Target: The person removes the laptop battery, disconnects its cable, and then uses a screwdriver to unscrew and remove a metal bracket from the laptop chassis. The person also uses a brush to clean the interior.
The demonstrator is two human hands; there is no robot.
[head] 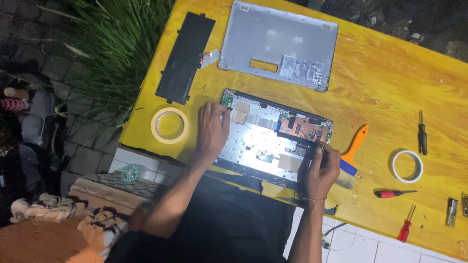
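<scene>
While the left hand (213, 130) rests with fingers together on the open laptop (273, 139) at the frame's centre, the right hand (321, 168) pinches a thin tool (318, 142) over its orange circuit board (303, 127). Near the left hand lies a tape roll (169, 125) on the yellow table (380, 83).

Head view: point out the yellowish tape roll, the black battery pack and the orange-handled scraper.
Yellowish tape roll (155, 132): head view, on its left rim.
Black battery pack (185, 57): head view, on its middle.
Orange-handled scraper (357, 141): head view, on its orange handle.
</scene>
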